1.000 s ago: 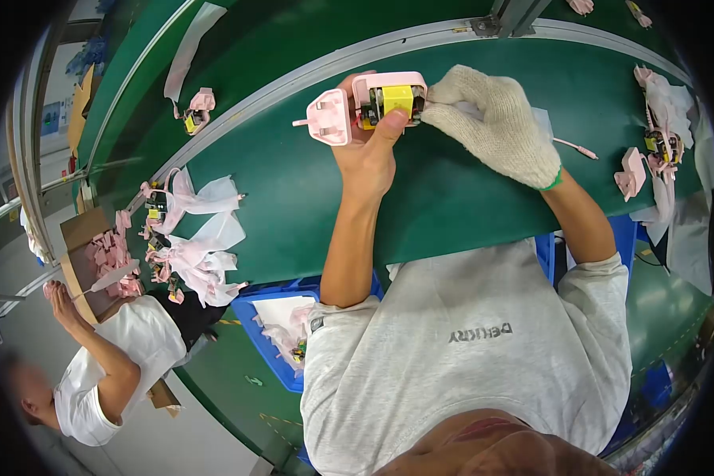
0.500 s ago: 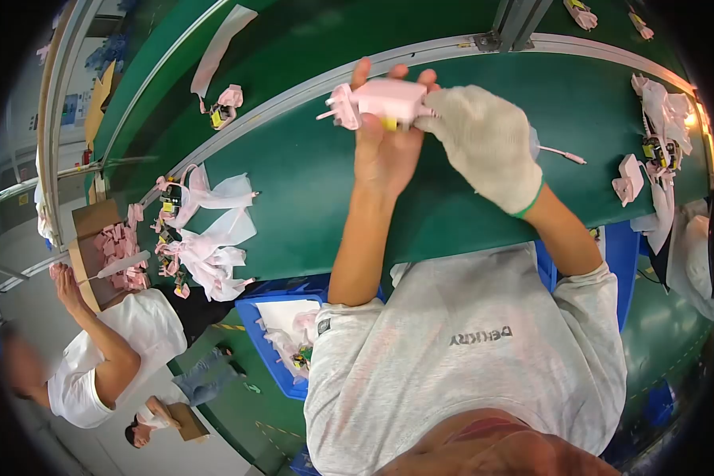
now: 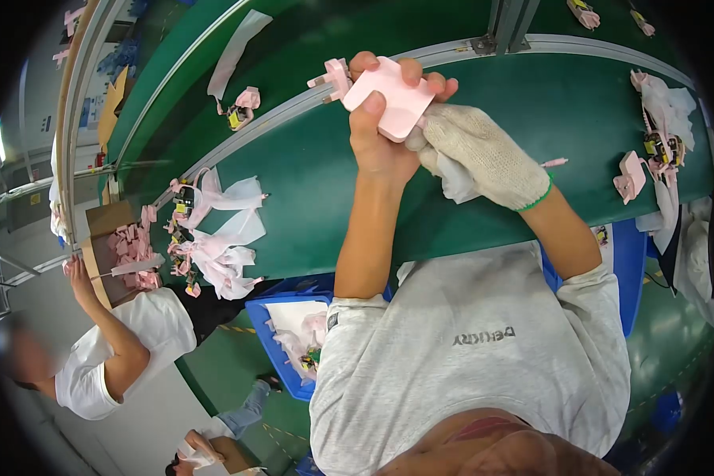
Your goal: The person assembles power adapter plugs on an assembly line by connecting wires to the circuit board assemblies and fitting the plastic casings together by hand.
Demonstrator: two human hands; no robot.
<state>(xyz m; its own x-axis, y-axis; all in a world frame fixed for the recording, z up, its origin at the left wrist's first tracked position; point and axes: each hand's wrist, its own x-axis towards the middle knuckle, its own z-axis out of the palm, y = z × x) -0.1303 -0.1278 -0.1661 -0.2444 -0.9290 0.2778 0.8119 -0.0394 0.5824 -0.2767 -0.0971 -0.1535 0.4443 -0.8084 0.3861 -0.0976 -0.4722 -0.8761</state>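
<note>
One pink charger [image 3: 393, 99], with a single plug head [image 3: 333, 79] at its far-left end, is held above the green worktop [image 3: 325, 198]. Its sides are gripped by the curled fingers of the bare left hand [image 3: 385, 147], with the thumb laid on the face. A white wrap [image 3: 456, 182] is pinched by the closed fingers of the gloved right hand [image 3: 484, 151] at the charger's near-right end.

Left of the charger, beyond the metal rail [image 3: 285, 99], one opened unit [image 3: 241, 109] and one pale strip [image 3: 236, 54] are seen; far right of it, beyond the rail, two small units [image 3: 583, 14] [image 3: 642, 24]. A bagged pile [image 3: 218, 238] is laid to its near left, and one pink housing [image 3: 630, 177] beside another bagged pile [image 3: 665, 143] to its right; their exact counts cannot be told.

Nearer than the charger, two blue bins [image 3: 305, 385] [image 3: 631, 278] are placed, one on each side. One cardboard box [image 3: 99, 266] of pink parts and two co-workers [image 3: 127, 341] [image 3: 206, 452] are seen farther left, over a partly green floor [image 3: 270, 341].

"DEKKRY" seems to be printed on the grey shirt [image 3: 468, 357]; no writing can be read on the charger.
</note>
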